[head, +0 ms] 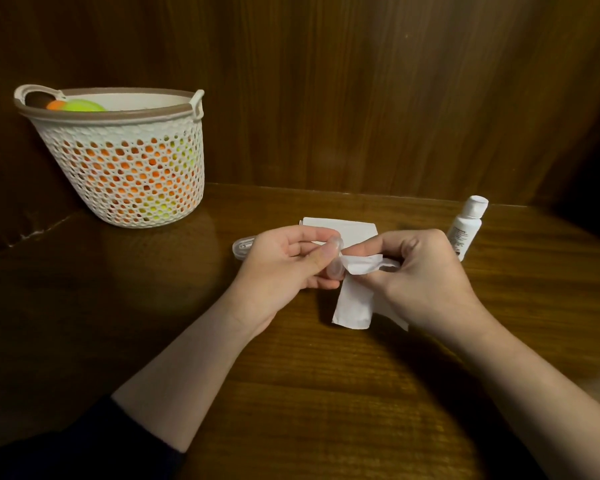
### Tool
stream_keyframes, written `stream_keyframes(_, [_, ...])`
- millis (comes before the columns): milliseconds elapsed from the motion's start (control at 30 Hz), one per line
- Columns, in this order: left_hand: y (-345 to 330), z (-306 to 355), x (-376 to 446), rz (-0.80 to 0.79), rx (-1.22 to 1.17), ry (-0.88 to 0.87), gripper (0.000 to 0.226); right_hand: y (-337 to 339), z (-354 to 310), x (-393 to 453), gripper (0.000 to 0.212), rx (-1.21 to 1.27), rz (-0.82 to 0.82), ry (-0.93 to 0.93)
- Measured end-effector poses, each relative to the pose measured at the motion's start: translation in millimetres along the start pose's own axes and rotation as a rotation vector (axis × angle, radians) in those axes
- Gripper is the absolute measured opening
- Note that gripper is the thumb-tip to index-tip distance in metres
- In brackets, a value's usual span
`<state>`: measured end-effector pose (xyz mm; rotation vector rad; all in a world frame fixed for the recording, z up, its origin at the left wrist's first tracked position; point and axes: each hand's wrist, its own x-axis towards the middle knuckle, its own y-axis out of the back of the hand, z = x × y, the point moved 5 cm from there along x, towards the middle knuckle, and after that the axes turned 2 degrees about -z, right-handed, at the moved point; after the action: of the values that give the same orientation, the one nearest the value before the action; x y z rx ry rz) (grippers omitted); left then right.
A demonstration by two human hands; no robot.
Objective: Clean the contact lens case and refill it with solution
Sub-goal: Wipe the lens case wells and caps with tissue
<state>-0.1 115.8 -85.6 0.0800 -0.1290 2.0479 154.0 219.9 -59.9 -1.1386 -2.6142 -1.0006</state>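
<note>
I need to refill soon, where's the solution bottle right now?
In the head view the solution bottle stands upright on the table, far right, just beyond the right hand.

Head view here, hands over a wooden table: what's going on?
A person is wiping a clear contact lens case. The left hand holds the case while the right hand works a white tissue against it. The solution bottle stands capped to the right, so refilling hasn't begun. A basket sits far left.
</note>
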Motion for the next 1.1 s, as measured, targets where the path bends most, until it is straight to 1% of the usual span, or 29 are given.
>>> stream_keyframes(100, [-1.1,1.0,-0.1,-0.013,0.054,-0.010,0.024,0.2,-1.7,-0.9,0.023,0.015,-0.011,0.022])
stream_keyframes(200, [-0.9,4.3,0.3,0.000,0.092,-0.032,0.026,0.4,2.4,-0.2,0.024,0.071,-0.028,-0.001])
stream_keyframes(300, [0.3,6.7,0.2,0.006,0.032,-0.027,0.030,3.2,3.3,1.2,0.025,0.126,-0.018,0.023])
stream_keyframes(367, [1.6,7.0,0.0,-0.002,-0.042,-0.009,0.038,5.9,1.3,1.8,0.020,0.138,-0.024,0.047])
stream_keyframes(400, [2.7,7.2,0.1,-0.008,-0.085,0.003,0.037,7.7,1.9,2.5,0.018,0.137,-0.017,0.043])
stream_keyframes(500, [7.1,8.3,-0.1,-0.008,-0.177,0.032,0.031,15.9,10.8,6.0,0.017,0.092,0.077,-0.015])
stream_keyframes(600, [6.8,8.7,0.2,-0.019,-0.144,0.049,0.038,25.3,15.8,8.5,0.012,0.132,0.229,-0.044])
stream_keyframes(700, [-1.9,6.3,-2.0,-0.083,-0.119,0.099,0.045,29.5,13.7,7.2,0.020,0.106,0.337,0.002])
stream_keyframes(767, [-8.4,4.1,-3.7,-0.140,-0.089,0.123,0.049,26.2,11.4,4.9,0.024,0.056,0.337,0.048])
stream_keyframes(833, [-12.6,2.7,-4.7,-0.161,-0.030,0.131,0.055,21.6,10.1,2.9,0.021,0.072,0.316,0.072])
stream_keyframes(900, [-13.5,1.6,-4.8,-0.144,-0.007,0.142,0.058,17.0,7.5,2.2,0.016,0.082,0.288,0.093])
stream_keyframes(1000, [-11.4,0.9,-3.4,-0.106,-0.002,0.145,0.052,11.3,3.6,2.4,0.009,0.113,0.205,0.097])
stream_keyframes(1100, [-6.3,0.9,-2.2,-0.042,0.007,0.151,0.056,9.0,1.6,1.8,0.014,0.113,0.154,0.088])
